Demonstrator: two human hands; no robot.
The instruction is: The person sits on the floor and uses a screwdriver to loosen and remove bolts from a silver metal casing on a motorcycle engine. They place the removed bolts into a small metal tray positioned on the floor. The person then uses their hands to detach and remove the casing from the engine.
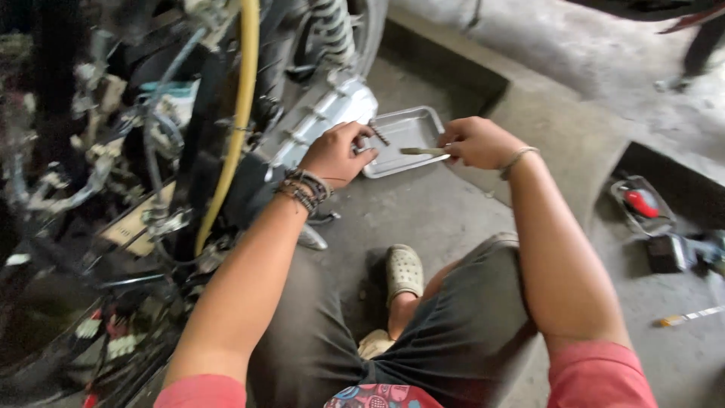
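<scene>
My left hand [337,153], with dark bead bracelets on the wrist, is closed on a long threaded bolt [375,134] at the silver engine cover [321,115] of a motorcycle. My right hand [473,141], wearing a thin bangle, grips a small tool with a pale handle [421,152] that points left over a shallow metal tray [408,133]. The tray lies on the concrete floor beside the engine cover. Both hands are a short distance apart above the tray.
The motorcycle's frame, wiring and a yellow hose [240,113] fill the left side. My knees and a foot in a pale clog [405,270] are below. A red-handled tool in a small tray [642,202], a dark power tool [676,253] and a screwdriver [689,316] lie at the right.
</scene>
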